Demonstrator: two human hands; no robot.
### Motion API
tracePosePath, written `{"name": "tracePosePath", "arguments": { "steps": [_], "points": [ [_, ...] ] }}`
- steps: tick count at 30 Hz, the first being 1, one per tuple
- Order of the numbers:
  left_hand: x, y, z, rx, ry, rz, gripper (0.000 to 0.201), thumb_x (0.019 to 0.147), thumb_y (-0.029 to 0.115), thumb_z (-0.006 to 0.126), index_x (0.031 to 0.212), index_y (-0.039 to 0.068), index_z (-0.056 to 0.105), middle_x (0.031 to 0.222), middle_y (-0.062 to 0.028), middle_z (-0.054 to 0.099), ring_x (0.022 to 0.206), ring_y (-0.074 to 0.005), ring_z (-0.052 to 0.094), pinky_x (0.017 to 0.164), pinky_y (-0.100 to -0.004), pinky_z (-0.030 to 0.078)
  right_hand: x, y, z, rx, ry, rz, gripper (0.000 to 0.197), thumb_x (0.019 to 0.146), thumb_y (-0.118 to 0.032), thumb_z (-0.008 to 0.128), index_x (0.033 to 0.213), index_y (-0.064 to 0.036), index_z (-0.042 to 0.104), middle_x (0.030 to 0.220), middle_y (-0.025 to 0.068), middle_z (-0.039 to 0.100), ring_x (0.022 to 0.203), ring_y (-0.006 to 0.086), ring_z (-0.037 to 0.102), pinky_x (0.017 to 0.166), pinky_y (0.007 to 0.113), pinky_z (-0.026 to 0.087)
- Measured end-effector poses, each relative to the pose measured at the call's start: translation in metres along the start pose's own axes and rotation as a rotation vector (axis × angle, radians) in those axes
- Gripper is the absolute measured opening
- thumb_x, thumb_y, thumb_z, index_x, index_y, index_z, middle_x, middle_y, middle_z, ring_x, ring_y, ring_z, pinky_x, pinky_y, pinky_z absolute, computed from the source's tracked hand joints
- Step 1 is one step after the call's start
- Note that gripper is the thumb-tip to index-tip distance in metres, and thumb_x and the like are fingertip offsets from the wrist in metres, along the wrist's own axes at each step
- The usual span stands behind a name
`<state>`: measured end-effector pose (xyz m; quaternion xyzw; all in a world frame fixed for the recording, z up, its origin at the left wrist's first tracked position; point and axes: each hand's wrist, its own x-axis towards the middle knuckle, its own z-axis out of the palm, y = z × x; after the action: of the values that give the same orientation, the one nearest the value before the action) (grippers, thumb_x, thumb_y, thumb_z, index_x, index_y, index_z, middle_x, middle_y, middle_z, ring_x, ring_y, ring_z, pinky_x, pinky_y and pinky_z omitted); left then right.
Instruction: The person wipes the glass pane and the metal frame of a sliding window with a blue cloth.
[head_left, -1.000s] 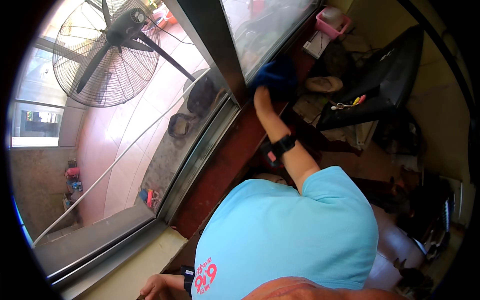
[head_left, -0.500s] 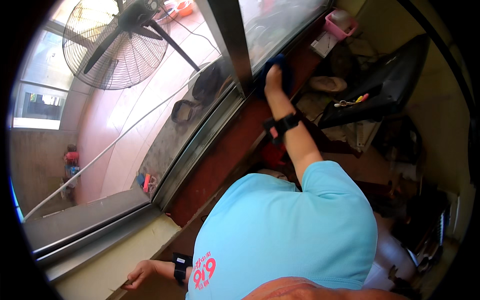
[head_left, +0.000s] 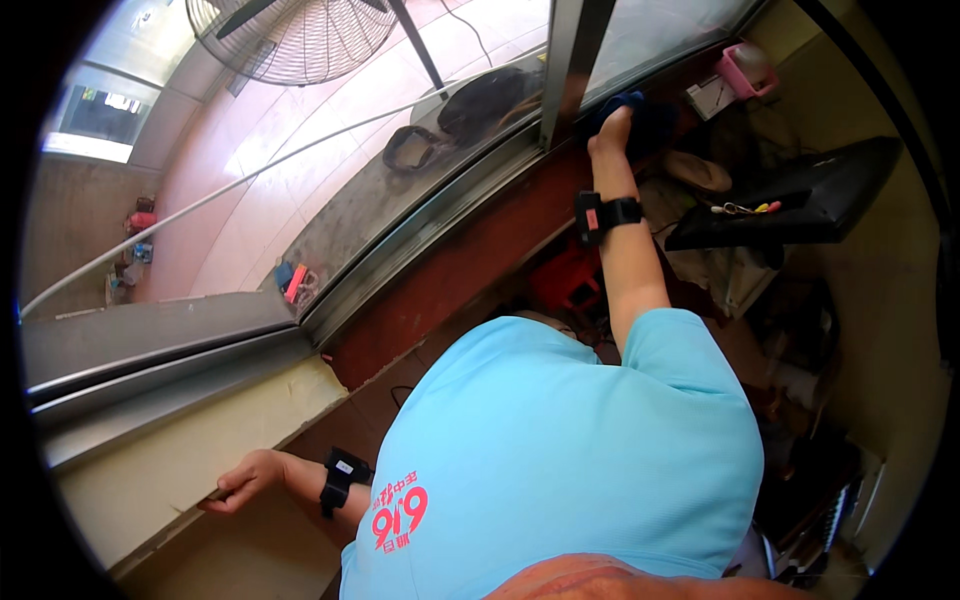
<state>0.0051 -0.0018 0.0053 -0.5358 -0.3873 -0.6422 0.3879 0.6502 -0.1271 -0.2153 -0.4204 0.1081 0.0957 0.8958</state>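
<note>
My right hand (head_left: 612, 132) is stretched out to the far right, holding a dark blue cloth (head_left: 650, 122) down by the red-brown ledge (head_left: 450, 285), close to the foot of the metal window frame (head_left: 572, 70). The cloth hides most of its fingers. At the lower left my left hand (head_left: 248, 480) grips the edge of a cream sill (head_left: 200, 435), thumb and fingers closed about the corner. A black strap band sits on each wrist.
Beyond the window stand a large fan (head_left: 300, 40) and a long white pole (head_left: 200, 205). To the right, a black monitor (head_left: 800, 200) tilts among clutter, with a pink basket (head_left: 745, 72) behind it. A red box (head_left: 570, 280) lies below the ledge.
The view has turned, so the window and fan have shifted up. My right hand and the cloth appear farther right and higher; my left hand stays at the sill's edge.
</note>
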Motion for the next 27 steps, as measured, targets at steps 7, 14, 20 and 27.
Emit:
{"name": "tracePosePath", "arguments": {
  "steps": [7, 14, 20, 27],
  "points": [
    [-0.004, -0.008, -0.006, -0.1, -0.067, -0.003, 0.048, 0.1, 0.029, 0.039, 0.129, -0.008, 0.031, 0.129, -0.0225, 0.037, 0.115, -0.0299, 0.046, 0.099, -0.0399, 0.038, -0.112, 0.027, 0.003, 0.008, -0.087, 0.202, 0.06, 0.094, -0.055, 0.039, 0.13, -0.0075, 0.048, 0.13, 0.0047, 0.052, 0.114, 0.0229, 0.05, 0.099, 0.037, 0.039],
    [-0.002, -0.002, -0.004, -0.128, -0.089, 0.007, 0.046, 0.101, 0.028, 0.036, 0.129, -0.009, 0.031, 0.128, -0.0238, 0.037, 0.113, -0.0306, 0.044, 0.098, -0.0408, 0.036, -0.213, 0.049, 0.012, -0.038, -0.171, 0.298, 0.046, 0.096, -0.048, 0.043, 0.122, -0.0101, 0.05, 0.112, 0.0005, 0.055, 0.101, 0.0158, 0.051, 0.092, 0.029, 0.04],
    [-0.006, -0.002, -0.012, -0.189, -0.125, -0.086, 0.048, 0.1, 0.027, 0.038, 0.131, -0.009, 0.031, 0.132, -0.0253, 0.032, 0.119, -0.0305, 0.04, 0.101, -0.0423, 0.033, -0.273, 0.077, 0.008, -0.095, -0.215, 0.392, 0.043, 0.096, -0.047, 0.045, 0.119, -0.0105, 0.05, 0.111, -0.0019, 0.051, 0.1, 0.0133, 0.048, 0.095, 0.027, 0.037],
    [-0.004, -0.007, -0.019, -0.226, -0.156, -0.152, 0.054, 0.097, 0.024, 0.042, 0.136, -0.008, 0.025, 0.138, -0.0274, 0.027, 0.128, -0.0347, 0.032, 0.106, -0.046, 0.026, -0.343, 0.125, -0.003, -0.145, -0.346, 0.478, 0.042, 0.097, -0.047, 0.043, 0.12, -0.012, 0.049, 0.111, -0.003, 0.05, 0.1, 0.0124, 0.047, 0.096, 0.026, 0.036]
  ]
}}
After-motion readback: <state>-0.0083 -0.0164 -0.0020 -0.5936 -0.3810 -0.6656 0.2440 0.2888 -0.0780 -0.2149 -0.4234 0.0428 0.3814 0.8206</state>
